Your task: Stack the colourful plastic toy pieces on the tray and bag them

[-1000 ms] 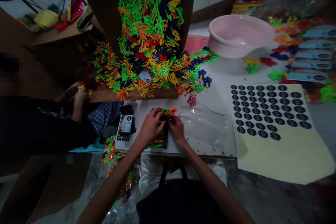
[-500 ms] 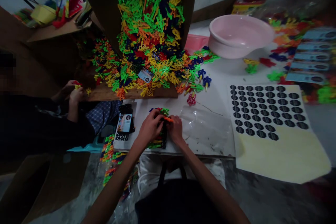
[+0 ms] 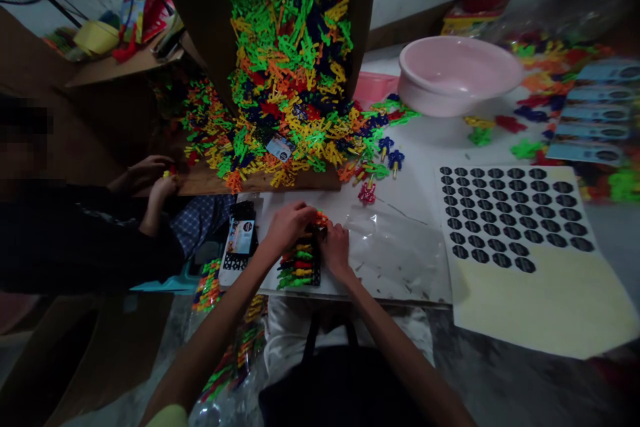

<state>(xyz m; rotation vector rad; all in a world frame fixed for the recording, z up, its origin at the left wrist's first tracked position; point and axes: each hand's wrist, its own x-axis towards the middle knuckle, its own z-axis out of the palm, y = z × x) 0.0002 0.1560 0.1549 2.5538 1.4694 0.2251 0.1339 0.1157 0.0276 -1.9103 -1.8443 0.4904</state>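
My left hand (image 3: pixel 290 225) is closed, its fingertips pinching a small orange plastic figure (image 3: pixel 321 217) at the far end of a black perforated holder (image 3: pixel 315 273). Below that hand, rows of green, red and yellow plastic figures (image 3: pixel 297 268) sit in the holder. My right hand (image 3: pixel 336 248) is closed with curled fingers at the holder's right edge, by the orange figure. Its fingertips are partly hidden. Left of my hands lies a stack of black perforated holders (image 3: pixel 234 260) with a printed card (image 3: pixel 240 237) on top.
A large box (image 3: pixel 363 27) spills mixed plastic figures (image 3: pixel 295 113) onto a wooden board. A pink basin (image 3: pixel 460 73), a sheet of black stickers (image 3: pixel 525 293) and a clear plastic bag (image 3: pixel 395 247) lie to the right. At the left, another person's hands (image 3: pixel 160 180) hold a small red-and-yellow piece.
My left hand has shifted slightly up and left, showing more of the filled rows. The blue and green figures near its fingertips no longer show. The whole view has shifted a little.
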